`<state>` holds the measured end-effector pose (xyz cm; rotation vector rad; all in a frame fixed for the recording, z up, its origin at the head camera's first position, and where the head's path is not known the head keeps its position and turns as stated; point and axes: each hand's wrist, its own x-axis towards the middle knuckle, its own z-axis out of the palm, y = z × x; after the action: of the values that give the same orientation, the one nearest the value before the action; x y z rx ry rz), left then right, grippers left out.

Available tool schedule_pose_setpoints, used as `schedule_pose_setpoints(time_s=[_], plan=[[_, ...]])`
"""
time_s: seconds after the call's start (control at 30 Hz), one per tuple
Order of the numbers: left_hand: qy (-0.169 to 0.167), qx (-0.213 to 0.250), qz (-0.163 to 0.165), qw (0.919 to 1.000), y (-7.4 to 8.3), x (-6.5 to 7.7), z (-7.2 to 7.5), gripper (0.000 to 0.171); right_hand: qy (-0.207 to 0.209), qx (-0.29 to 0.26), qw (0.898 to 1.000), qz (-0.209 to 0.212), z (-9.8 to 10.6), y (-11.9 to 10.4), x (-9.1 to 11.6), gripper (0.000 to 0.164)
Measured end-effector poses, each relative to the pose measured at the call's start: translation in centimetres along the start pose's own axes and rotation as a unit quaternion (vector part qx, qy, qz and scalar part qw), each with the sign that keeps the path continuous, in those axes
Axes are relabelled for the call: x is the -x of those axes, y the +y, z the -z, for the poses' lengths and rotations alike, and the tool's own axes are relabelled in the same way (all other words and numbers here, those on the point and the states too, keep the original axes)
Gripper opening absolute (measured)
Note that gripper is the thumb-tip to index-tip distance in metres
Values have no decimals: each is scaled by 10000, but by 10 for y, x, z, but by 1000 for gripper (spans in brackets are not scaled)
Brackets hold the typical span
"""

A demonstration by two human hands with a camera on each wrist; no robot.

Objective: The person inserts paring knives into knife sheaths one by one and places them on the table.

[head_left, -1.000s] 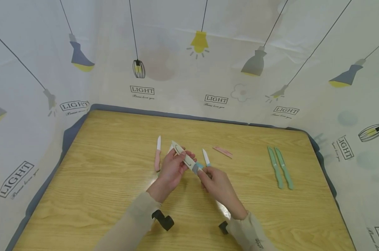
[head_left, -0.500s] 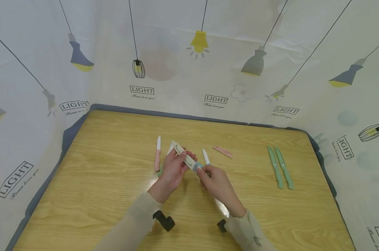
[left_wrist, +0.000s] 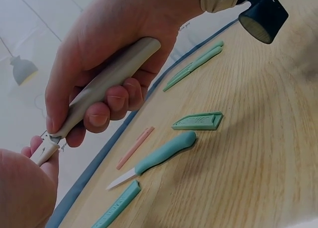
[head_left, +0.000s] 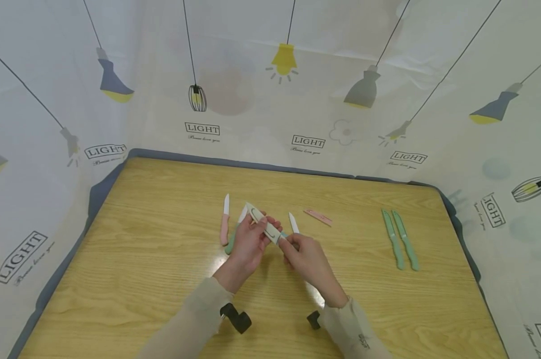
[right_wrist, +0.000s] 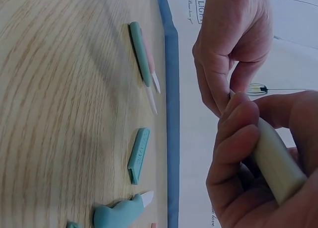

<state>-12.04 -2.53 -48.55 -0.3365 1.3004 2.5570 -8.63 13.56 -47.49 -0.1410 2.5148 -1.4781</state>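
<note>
My left hand [head_left: 248, 247] holds a white knife sheath [head_left: 257, 215] between thumb and fingers, its tip pointing up and left. The right hand [head_left: 311, 259] grips the off-white handle [left_wrist: 109, 81] of a knife, with fingers curled round it. In the left wrist view, the handle's front end meets the sheath mouth, and only a sliver of blade shows there. Both hands are above the table. Just beyond the right hand lies a teal knife [left_wrist: 166, 152], bare-bladed. Left of my left hand are a pink knife [head_left: 224, 229] and a partly hidden green knife [head_left: 230, 244].
A pink sheath [head_left: 317, 217] lies beyond the hands on the wooden table [head_left: 140, 259]. Two green knives [head_left: 399, 242] lie side by side at right. The left wrist view also shows a teal sheath [left_wrist: 118, 205] and a green sheath [left_wrist: 198, 121].
The right hand has moved slightly up and left towards the left hand. The grey stretch between sheath and right hand has nearly vanished, the knife now deeper in the sheath.
</note>
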Motion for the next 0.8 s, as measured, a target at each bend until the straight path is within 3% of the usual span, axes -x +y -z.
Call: schedule_pose_setpoints(time_s=[0.33,0.5,0.67,0.8], plan=[[17,-15,-15,10000,-2,1,0,19,-17,-61,9999,92,0,4,0,32],[199,-72,45,9998,-3,2,4,28,-59,35,10000,57,-2,9,1,32],[345,-113,13,9993,-4,1,9,38,209,1016,9944,217,-4,11,3,23],[300,-79,14,9995,-5,1,9,39,478,2129,9744,537,-6,13,6,21]])
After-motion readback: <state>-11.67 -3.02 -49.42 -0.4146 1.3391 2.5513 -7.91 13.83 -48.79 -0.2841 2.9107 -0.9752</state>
